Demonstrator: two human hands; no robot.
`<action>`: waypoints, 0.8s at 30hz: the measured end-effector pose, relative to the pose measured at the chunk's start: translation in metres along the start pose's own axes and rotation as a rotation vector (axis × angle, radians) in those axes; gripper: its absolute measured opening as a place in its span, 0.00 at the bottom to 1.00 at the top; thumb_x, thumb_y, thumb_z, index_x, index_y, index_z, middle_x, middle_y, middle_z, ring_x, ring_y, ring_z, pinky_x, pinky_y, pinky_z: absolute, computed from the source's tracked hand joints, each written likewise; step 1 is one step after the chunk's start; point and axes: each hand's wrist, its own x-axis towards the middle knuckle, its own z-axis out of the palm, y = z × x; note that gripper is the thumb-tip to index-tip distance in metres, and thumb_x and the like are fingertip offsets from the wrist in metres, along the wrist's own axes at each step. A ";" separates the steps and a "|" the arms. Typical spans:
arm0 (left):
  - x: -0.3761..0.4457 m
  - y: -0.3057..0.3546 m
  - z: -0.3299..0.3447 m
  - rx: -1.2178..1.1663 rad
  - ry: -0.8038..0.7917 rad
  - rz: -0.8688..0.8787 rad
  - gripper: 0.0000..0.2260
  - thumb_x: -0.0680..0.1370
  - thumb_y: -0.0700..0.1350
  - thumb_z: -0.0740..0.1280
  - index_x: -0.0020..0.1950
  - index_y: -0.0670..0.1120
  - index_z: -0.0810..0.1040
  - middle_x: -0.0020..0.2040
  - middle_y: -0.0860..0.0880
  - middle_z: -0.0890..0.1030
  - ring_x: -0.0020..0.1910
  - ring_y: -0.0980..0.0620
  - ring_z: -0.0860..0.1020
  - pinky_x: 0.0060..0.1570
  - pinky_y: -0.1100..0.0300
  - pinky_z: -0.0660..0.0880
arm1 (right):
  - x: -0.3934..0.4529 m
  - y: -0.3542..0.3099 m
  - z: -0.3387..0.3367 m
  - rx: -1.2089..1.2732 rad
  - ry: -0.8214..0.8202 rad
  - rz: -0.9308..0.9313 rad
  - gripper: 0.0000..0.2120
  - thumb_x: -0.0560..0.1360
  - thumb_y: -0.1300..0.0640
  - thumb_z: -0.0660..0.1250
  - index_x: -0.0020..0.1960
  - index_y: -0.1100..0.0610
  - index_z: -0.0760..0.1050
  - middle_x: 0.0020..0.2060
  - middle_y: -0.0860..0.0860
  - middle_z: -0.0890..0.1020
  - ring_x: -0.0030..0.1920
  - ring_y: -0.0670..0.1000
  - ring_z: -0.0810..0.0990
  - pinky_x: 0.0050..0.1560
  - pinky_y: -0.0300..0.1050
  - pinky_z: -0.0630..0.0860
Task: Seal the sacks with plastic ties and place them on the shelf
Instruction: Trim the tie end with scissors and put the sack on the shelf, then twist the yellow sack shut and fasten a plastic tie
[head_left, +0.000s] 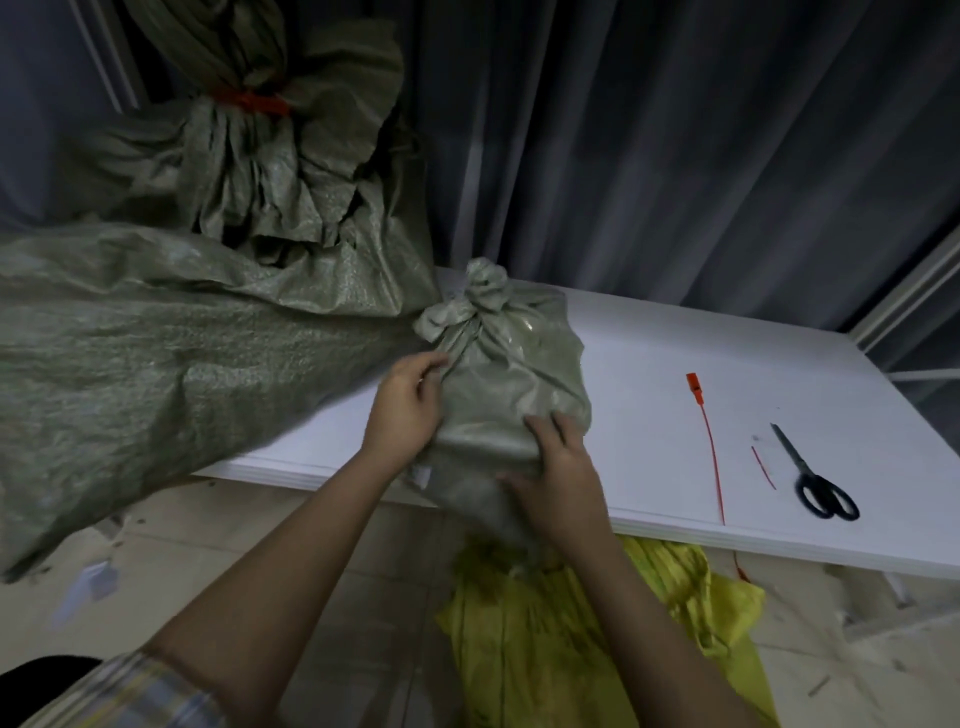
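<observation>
A small grey-green woven sack (511, 374) with a knotted neck rests on the front edge of the white shelf board (675, 343). My left hand (408, 402) grips its left side just below the knot. My right hand (558, 480) presses on its near lower end, fingers spread over the fabric. A red plastic tie (707, 436) lies loose on the board to the right of the sack. A larger green sack (249, 171), sealed with a red tie (254, 101) at its neck, stands at the back left.
Black-handled scissors (815, 475) and a short red tie offcut (762, 466) lie on the board's right. A big green sack (156, 364) lies across the left. A yellow sack (582, 634) sits on the floor below the board. Grey curtains hang behind.
</observation>
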 end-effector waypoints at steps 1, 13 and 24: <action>0.001 0.005 0.002 0.010 -0.086 0.048 0.13 0.79 0.39 0.61 0.62 0.43 0.77 0.62 0.44 0.76 0.63 0.46 0.73 0.60 0.65 0.64 | 0.016 0.003 0.001 -0.003 0.015 0.005 0.34 0.69 0.52 0.73 0.72 0.52 0.63 0.74 0.55 0.58 0.71 0.58 0.63 0.67 0.47 0.65; -0.010 0.009 0.020 0.819 -0.417 0.042 0.28 0.80 0.52 0.56 0.77 0.56 0.48 0.78 0.45 0.44 0.76 0.43 0.40 0.72 0.43 0.41 | 0.035 0.005 0.009 0.212 -0.016 -0.003 0.34 0.75 0.59 0.65 0.76 0.52 0.52 0.76 0.53 0.48 0.75 0.53 0.52 0.69 0.38 0.53; -0.122 0.047 0.048 0.427 -0.224 0.157 0.21 0.75 0.41 0.62 0.68 0.45 0.69 0.72 0.40 0.61 0.68 0.39 0.61 0.63 0.48 0.64 | -0.125 0.076 -0.020 0.094 -0.071 0.250 0.26 0.74 0.59 0.68 0.70 0.55 0.66 0.72 0.58 0.61 0.74 0.56 0.58 0.70 0.42 0.57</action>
